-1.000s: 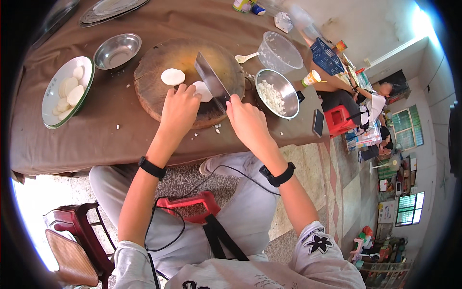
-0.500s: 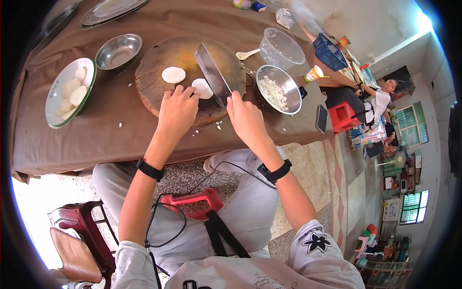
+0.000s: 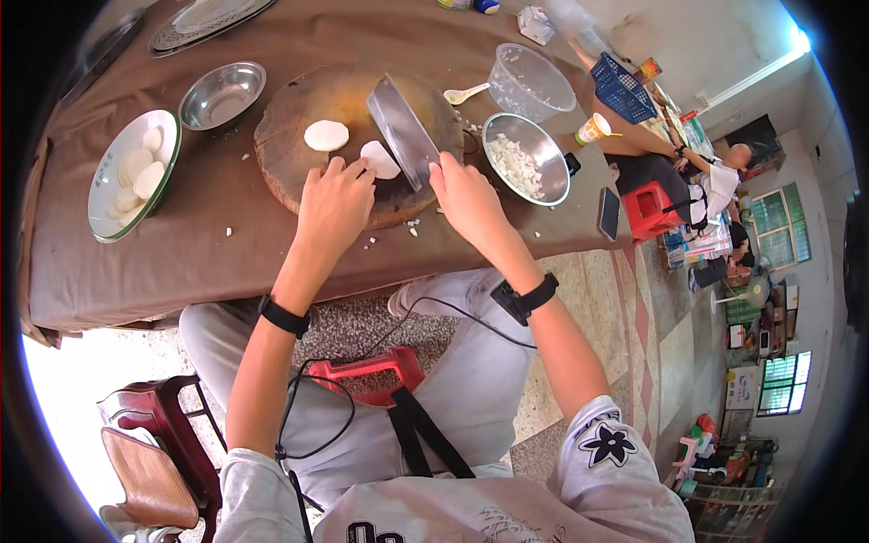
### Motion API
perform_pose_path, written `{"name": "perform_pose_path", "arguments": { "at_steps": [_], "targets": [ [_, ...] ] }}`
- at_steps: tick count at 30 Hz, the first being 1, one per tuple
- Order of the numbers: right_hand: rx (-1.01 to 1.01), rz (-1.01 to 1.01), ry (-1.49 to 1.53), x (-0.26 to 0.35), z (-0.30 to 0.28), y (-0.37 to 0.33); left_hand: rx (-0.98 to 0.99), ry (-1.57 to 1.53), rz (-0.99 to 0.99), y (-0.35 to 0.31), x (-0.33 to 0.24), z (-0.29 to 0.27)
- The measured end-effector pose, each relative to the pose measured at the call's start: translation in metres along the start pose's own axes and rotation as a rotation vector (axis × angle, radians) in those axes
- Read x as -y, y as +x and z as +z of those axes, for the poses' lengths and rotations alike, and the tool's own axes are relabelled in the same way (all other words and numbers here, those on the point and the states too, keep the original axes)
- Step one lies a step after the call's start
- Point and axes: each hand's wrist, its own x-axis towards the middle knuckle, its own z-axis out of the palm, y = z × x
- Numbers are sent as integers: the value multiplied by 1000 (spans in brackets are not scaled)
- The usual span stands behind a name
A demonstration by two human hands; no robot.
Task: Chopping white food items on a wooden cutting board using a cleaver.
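Note:
My right hand (image 3: 472,206) is closed round the handle of a cleaver (image 3: 404,132). The blade leans over a round wooden chopping board (image 3: 288,109), its broad flat side showing, just right of a white round vegetable slice (image 3: 383,159). With bent fingertips, my left hand (image 3: 333,204) holds that slice near the board's front edge. A second white slice (image 3: 326,136) lies flat to its left, apart from my fingers. Whether the cleaver's lower edge touches the board cannot be made out.
Left of the board stand a bowl (image 3: 101,181) of white slices and a metal bowl (image 3: 187,107). To the right are a metal bowl (image 3: 563,172) of diced white pieces, a clear plastic tub (image 3: 566,90), a white spoon (image 3: 463,93) and a phone (image 3: 608,214). A person sits beyond.
The cleaver has tilted and shows more of its flat side. My right hand has shifted slightly right and up with it. My left hand stays at the same slice.

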Motion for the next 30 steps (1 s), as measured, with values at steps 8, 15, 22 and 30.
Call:
{"name": "perform_pose_path", "arguments": {
  "at_steps": [8,15,22,30],
  "targets": [
    [19,-46,-66,17,-7,-15,25,39,8,1,0,0],
    [28,-89,-125,28,-13,4,27,56,-4,3,-5,-3],
    [8,-30,-80,17,-7,-11,-23,23,-4,0,-1,-3],
    [36,-113,-139,25,-11,-4,-43,49,17,0,-2,2]
  ]
}}
